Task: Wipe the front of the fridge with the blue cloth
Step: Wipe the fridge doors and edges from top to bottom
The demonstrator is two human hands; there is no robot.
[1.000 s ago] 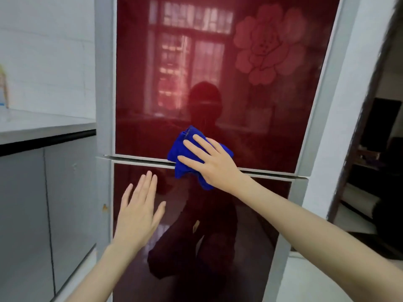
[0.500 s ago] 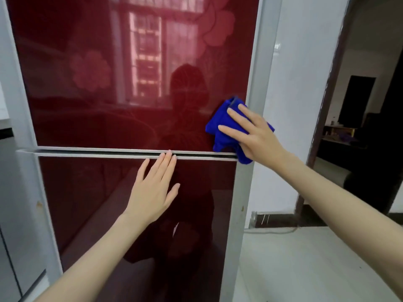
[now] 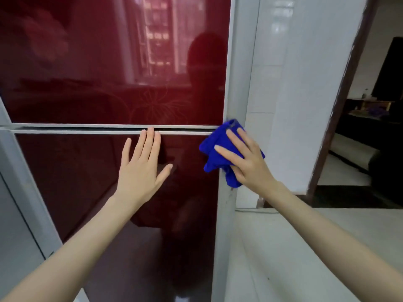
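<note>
The fridge (image 3: 87, 73) has a glossy dark-red front. At its right edge, by the end of the door seam (image 3: 87, 129), the right hand (image 3: 246, 164) presses the blue cloth (image 3: 214, 149); the left hand (image 3: 141, 171) lies flat on the lower door (image 3: 72, 188).

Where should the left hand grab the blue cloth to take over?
Probably the blue cloth by its bunched left fold, from the left: that fold bulges clear of the right hand, whose flat fingers pin the rest to the fridge edge.
</note>
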